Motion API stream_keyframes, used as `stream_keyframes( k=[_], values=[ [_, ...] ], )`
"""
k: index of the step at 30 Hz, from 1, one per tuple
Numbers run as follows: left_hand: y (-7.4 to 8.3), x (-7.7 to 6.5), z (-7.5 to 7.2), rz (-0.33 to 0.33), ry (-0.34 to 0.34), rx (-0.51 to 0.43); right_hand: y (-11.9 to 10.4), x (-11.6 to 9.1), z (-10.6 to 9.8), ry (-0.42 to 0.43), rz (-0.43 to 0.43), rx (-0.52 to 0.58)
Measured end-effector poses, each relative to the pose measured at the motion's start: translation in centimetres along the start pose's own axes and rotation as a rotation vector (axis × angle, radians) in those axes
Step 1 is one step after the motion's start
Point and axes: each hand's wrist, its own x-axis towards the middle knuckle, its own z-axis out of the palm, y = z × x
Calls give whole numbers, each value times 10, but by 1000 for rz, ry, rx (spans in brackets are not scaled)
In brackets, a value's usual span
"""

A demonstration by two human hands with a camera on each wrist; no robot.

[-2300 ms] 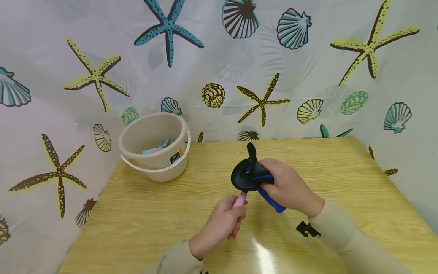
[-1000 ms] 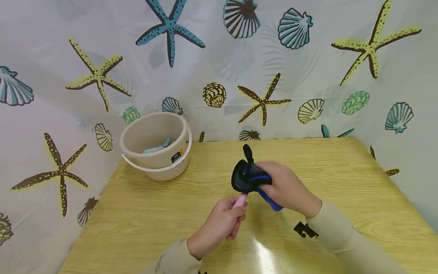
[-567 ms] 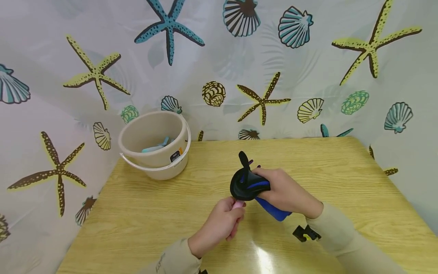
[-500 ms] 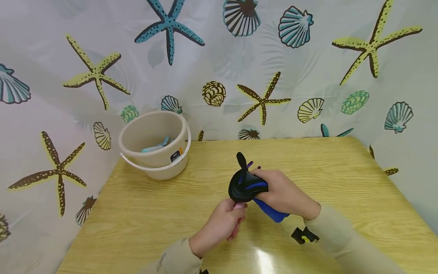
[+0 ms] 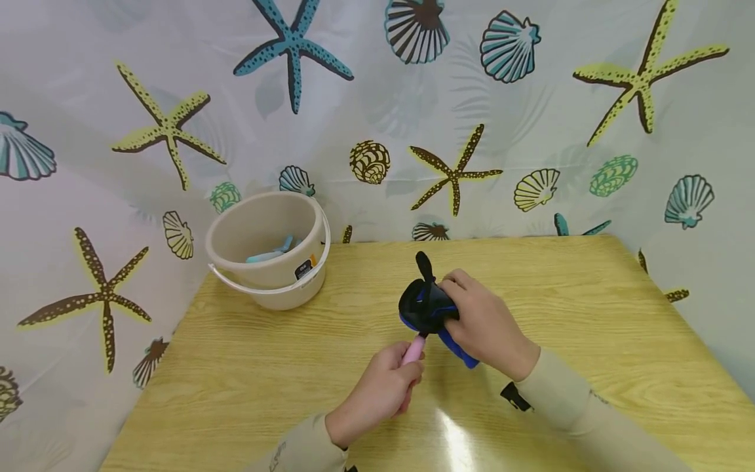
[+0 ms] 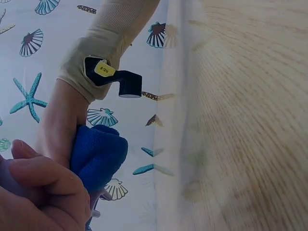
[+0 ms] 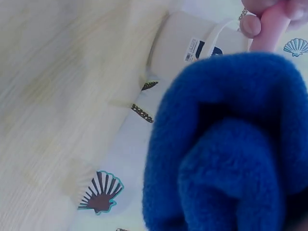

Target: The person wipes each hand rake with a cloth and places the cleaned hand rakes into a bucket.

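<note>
My left hand (image 5: 383, 387) grips the pink handle (image 5: 414, 349) of a tool whose head is hidden. A thick blue cloth with a black backing (image 5: 426, 308) is wrapped about the handle's far end, a black tab (image 5: 423, 263) sticking up from it. My right hand (image 5: 486, 321) grips the cloth from the right, and a blue flap (image 5: 457, 347) hangs below that hand. In the right wrist view the blue fleece (image 7: 226, 82) is folded over itself close to the camera. A small purple part (image 6: 98, 204) shows under the cloth in the left wrist view.
A beige bucket (image 5: 265, 285) with a white handle stands at the table's back left, with light blue items (image 5: 271, 252) inside. The wood-patterned table (image 5: 253, 387) meets a seashell-print curtain (image 5: 330, 144) at the back and sides.
The cloth went down toward my left hand about half a second ago and is now back up, baring more of the pink handle. My right hand's grip has turned, its knuckles now higher.
</note>
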Motion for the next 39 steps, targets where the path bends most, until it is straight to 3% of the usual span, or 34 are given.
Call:
stream_keyframes(
  k=[5, 10, 13, 18, 23, 33, 36, 39],
  values=[
    [3, 1, -4, 9, 1, -27, 6, 2, -3, 145, 64, -83],
    [7, 0, -5, -13, -10, -53, 12, -1, 0, 283, 151, -72],
    [9, 0, -5, -16, -10, -59, 15, -3, 2, 366, 109, -90],
    [12, -1, -5, -12, -7, -67, 17, -2, 3, 510, -69, -166],
    [15, -3, -4, -2, -17, -86, 17, -5, 2, 532, -223, -160],
    [15, -4, -4, -18, -35, -139, 10, -3, -1, 621, -413, -181],
    [15, -4, -4, -22, -47, -162, 8, -2, -5, 573, -478, -194],
    [16, -5, -5, -21, -55, -187, 7, -3, -9, 445, -493, -194]
  ],
)
